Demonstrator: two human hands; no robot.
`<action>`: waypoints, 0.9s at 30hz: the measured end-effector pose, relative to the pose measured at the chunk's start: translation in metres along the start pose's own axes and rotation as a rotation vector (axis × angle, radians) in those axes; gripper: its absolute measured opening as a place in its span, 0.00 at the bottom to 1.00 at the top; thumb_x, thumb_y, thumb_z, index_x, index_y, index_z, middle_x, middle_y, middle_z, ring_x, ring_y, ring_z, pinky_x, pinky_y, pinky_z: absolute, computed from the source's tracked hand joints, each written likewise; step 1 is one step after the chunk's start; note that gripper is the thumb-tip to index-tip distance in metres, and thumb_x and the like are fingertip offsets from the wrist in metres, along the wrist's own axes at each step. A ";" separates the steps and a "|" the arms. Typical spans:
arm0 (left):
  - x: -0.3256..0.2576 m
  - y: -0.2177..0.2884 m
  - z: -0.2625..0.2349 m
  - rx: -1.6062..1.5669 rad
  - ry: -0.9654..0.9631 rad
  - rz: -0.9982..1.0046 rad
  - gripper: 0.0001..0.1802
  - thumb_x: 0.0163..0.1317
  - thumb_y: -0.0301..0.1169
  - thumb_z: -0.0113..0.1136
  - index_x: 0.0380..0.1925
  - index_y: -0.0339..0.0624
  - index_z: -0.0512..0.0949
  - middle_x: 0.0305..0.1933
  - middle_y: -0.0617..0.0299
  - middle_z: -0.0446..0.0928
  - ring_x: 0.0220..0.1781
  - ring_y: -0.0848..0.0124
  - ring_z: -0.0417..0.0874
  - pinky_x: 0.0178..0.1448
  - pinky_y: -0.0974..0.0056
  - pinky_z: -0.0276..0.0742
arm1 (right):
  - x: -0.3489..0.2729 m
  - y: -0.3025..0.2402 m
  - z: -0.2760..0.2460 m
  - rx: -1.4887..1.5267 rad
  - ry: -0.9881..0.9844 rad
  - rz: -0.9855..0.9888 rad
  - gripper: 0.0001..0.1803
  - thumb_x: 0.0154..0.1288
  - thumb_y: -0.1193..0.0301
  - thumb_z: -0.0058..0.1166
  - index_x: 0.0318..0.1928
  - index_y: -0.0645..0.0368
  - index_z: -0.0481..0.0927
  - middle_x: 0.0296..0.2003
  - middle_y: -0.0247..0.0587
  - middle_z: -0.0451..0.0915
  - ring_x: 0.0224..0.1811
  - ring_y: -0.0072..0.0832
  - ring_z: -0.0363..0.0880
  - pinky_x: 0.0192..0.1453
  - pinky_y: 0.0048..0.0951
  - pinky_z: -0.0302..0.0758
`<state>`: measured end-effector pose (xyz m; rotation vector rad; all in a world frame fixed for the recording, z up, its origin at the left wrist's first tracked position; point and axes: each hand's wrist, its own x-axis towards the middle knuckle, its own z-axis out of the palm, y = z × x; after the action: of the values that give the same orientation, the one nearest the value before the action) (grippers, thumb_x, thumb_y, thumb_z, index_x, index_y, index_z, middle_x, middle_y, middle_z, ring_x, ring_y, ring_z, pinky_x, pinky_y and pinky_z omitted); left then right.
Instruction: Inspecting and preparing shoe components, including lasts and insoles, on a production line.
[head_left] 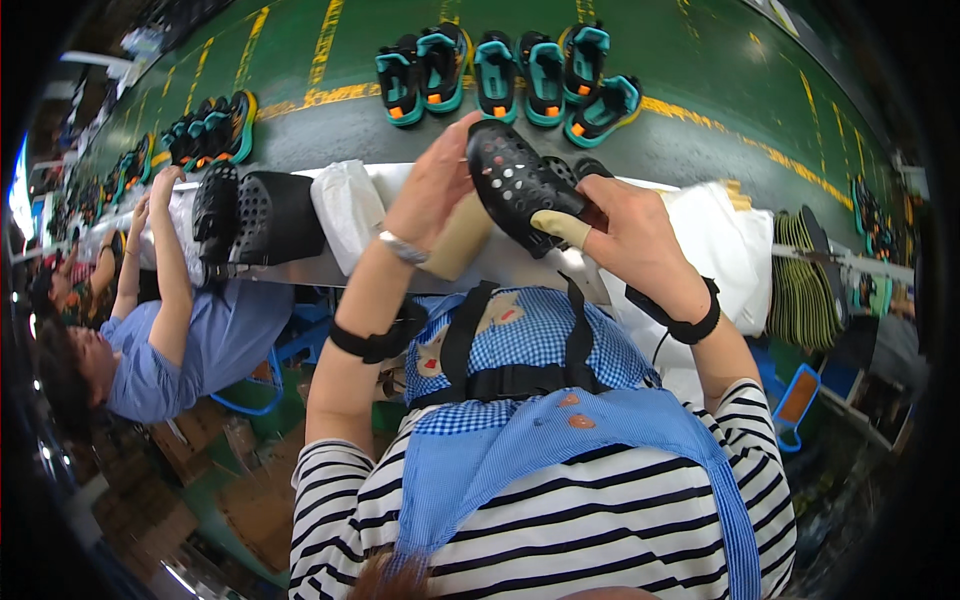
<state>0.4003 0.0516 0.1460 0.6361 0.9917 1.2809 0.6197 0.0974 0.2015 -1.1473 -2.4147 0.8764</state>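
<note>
A black clog (505, 180) with round holes in its upper is tilted between my two hands over the white-edged bench. My left hand (437, 190) lies along its toe side, fingers reaching up to the top; some fingertips are hidden behind it. At the other end my right hand (632, 225) grips the clog, the thumb in a beige finger cover pressed on its upper. Further dark shoe parts show just behind the clog, partly covered by my right hand. A tan sheet (460, 240) stands below the left palm.
Black clogs (280, 215) and a white wrapped bundle (347, 212) sit left on the bench. To the right are white paper (720, 240) and stacked green striped insoles (795, 275). Black-teal sneakers (495, 75) stand beyond. A co-worker in blue (190, 350) works at left.
</note>
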 end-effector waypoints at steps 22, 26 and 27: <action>0.105 0.034 -0.183 1.580 0.143 0.074 0.16 0.58 0.33 0.55 0.46 0.42 0.77 0.49 0.53 0.76 0.46 0.56 0.78 0.53 0.56 0.74 | 0.204 -0.015 0.104 -0.184 -0.352 0.160 0.24 0.55 0.53 0.55 0.23 0.65 0.79 0.18 0.52 0.74 0.24 0.46 0.74 0.32 0.42 0.70; 0.125 0.048 -0.165 1.559 0.074 0.018 0.15 0.59 0.35 0.54 0.46 0.46 0.78 0.49 0.52 0.75 0.48 0.55 0.78 0.53 0.55 0.73 | 0.207 -0.012 0.094 -0.094 -0.295 0.293 0.29 0.54 0.48 0.58 0.20 0.68 0.76 0.14 0.51 0.71 0.18 0.45 0.71 0.26 0.39 0.68; 0.131 0.040 -0.170 1.543 0.059 0.072 0.14 0.61 0.35 0.52 0.45 0.46 0.78 0.48 0.50 0.75 0.43 0.55 0.79 0.49 0.56 0.76 | 0.203 -0.005 0.092 -0.082 -0.256 0.286 0.30 0.53 0.48 0.59 0.19 0.68 0.73 0.12 0.50 0.69 0.16 0.46 0.68 0.24 0.37 0.66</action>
<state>0.2302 0.1647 0.0683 1.7780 1.9523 0.3502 0.4419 0.2182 0.1411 -1.5223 -2.5468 1.0777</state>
